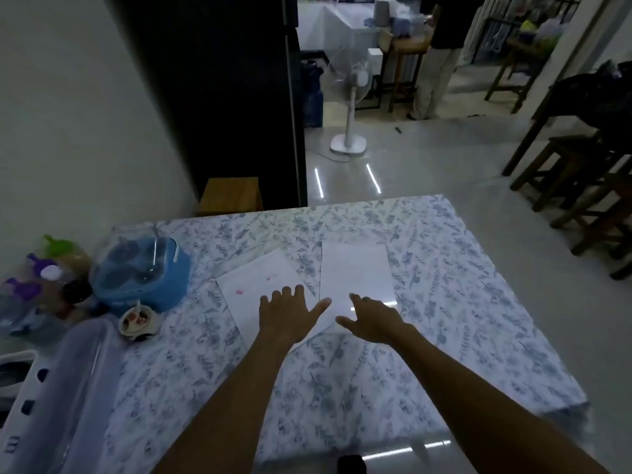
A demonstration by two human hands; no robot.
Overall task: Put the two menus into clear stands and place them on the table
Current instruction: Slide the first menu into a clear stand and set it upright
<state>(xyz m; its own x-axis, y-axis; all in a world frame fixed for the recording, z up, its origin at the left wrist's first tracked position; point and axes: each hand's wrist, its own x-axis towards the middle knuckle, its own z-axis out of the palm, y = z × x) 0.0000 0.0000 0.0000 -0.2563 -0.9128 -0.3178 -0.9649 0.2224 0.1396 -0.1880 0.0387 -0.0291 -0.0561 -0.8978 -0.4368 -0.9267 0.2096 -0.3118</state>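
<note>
Two white sheets lie flat on the floral tablecloth. The left menu is turned at an angle and has faint pink marks. The right menu lies straight and shows a glare near its front edge, so it may be in or under a clear stand; I cannot tell. My left hand rests flat with spread fingers on the left menu's near corner. My right hand hovers over the right sheet's front edge, fingers apart, holding nothing.
At the table's left stand a blue container with a clear lid, a small bowl with a spoon, bottles and a clear plastic box. Beyond are a wooden stool, a white fan, dark stools and a standing person.
</note>
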